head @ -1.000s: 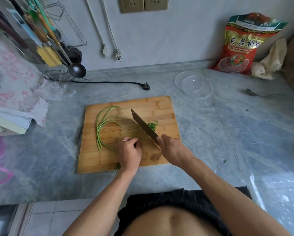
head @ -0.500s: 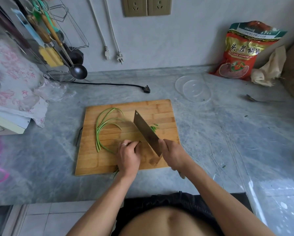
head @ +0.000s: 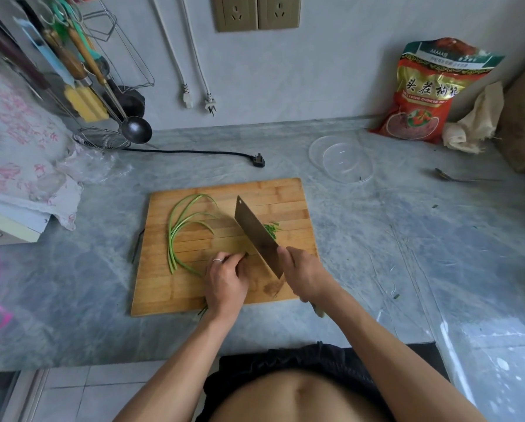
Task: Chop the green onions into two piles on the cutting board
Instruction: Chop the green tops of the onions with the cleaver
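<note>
1. On the cutting board (head: 176, 287), near its front edge, the left hand (head: 226, 283) is curled shut over the green onions (head: 179, 236), pinning their ends down.
2. Right beside it, the right hand (head: 305, 275) is closed tight around the handle of the knife (head: 256, 236). The wide blade slants from that hand toward the far middle of the board.
3. From the left hand, the long green stalks run left, then curl away toward the far side of the board. Their long way lies across the blade near the fingers, so the next cut falls just right of the left hand's fingers (head: 241, 263), and I think those fingers need to stay tucked in.
4. On the far right of the blade sits a small pile of cut pieces (head: 272, 228), partly hidden behind the knife. I see only this one pile, so the job looks only begun.
5. The left hand is closer to the stalks; the right hand is closer to the pile.
6. Half a second ago the blade stood much the same, and a second ago it looked thinner and lay flatter. The hands have hardly moved on the board.
7. The board lies on the grey bench (head: 407, 254).
</note>
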`<action>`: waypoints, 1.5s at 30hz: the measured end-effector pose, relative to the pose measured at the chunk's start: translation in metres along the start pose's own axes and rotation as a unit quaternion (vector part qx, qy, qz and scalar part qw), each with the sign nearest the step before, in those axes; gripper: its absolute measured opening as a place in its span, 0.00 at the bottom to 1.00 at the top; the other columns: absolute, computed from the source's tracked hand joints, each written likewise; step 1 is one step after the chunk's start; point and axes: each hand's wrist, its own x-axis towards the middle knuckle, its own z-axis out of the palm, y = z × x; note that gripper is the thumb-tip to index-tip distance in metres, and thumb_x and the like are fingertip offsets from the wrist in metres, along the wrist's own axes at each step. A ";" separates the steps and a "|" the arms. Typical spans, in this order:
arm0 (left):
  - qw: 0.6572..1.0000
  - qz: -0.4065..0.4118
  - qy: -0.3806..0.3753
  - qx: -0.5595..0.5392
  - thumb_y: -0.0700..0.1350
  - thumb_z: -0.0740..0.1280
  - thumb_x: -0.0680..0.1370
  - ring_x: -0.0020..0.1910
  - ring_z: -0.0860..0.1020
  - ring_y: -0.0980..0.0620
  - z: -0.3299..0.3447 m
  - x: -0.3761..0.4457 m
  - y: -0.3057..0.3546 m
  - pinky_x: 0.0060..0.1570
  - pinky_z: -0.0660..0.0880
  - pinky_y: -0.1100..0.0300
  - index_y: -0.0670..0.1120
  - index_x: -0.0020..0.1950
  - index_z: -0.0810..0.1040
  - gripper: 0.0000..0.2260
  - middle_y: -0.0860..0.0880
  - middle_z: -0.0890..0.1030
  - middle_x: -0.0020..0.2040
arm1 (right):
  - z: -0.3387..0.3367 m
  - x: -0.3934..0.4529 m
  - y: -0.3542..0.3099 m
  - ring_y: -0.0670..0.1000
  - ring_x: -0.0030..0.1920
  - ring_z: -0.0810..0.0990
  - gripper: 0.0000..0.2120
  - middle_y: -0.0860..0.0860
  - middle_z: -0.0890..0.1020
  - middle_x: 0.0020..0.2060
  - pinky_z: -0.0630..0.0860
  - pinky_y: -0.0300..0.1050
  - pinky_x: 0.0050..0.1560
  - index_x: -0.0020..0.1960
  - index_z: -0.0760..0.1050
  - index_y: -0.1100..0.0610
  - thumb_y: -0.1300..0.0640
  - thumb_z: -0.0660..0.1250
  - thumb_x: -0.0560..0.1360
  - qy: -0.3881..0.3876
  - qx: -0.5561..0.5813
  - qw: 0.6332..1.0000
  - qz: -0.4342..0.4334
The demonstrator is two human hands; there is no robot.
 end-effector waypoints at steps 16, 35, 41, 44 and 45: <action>1.000 0.009 -0.023 0.016 0.42 0.73 0.74 0.38 0.80 0.43 0.002 0.016 0.011 0.38 0.77 0.51 0.44 0.44 0.85 0.02 0.46 0.81 0.41 | 0.003 -0.014 0.006 0.55 0.30 0.69 0.21 0.55 0.73 0.29 0.63 0.48 0.32 0.37 0.67 0.60 0.49 0.53 0.83 0.040 -0.039 0.996 -0.066; 0.999 -0.040 0.005 -0.018 0.37 0.70 0.73 0.36 0.78 0.42 0.006 0.014 0.010 0.35 0.74 0.53 0.46 0.44 0.86 0.06 0.45 0.81 0.38 | 0.007 -0.034 0.007 0.51 0.24 0.65 0.20 0.50 0.69 0.26 0.61 0.45 0.27 0.33 0.62 0.51 0.45 0.52 0.82 0.013 -0.089 0.993 -0.078; 0.999 -0.048 0.007 -0.020 0.37 0.71 0.73 0.36 0.79 0.45 0.000 0.016 0.014 0.35 0.71 0.58 0.46 0.45 0.87 0.06 0.46 0.83 0.38 | 0.005 -0.035 0.006 0.52 0.24 0.65 0.20 0.52 0.70 0.28 0.62 0.46 0.27 0.34 0.62 0.51 0.44 0.50 0.82 0.003 -0.101 0.993 -0.060; 0.999 -0.040 -0.005 -0.015 0.39 0.71 0.74 0.37 0.79 0.44 0.002 0.016 0.009 0.36 0.74 0.55 0.47 0.46 0.87 0.06 0.46 0.83 0.39 | 0.004 -0.037 0.004 0.52 0.24 0.64 0.20 0.52 0.69 0.28 0.60 0.44 0.26 0.34 0.61 0.50 0.44 0.50 0.82 0.007 -0.110 0.992 -0.068; 0.999 -0.040 -0.009 -0.012 0.40 0.71 0.74 0.38 0.79 0.44 0.004 0.016 0.007 0.37 0.75 0.54 0.48 0.47 0.87 0.06 0.46 0.83 0.39 | 0.005 -0.038 0.003 0.51 0.24 0.63 0.20 0.50 0.68 0.28 0.60 0.43 0.26 0.33 0.60 0.49 0.45 0.50 0.83 0.007 -0.117 0.990 -0.073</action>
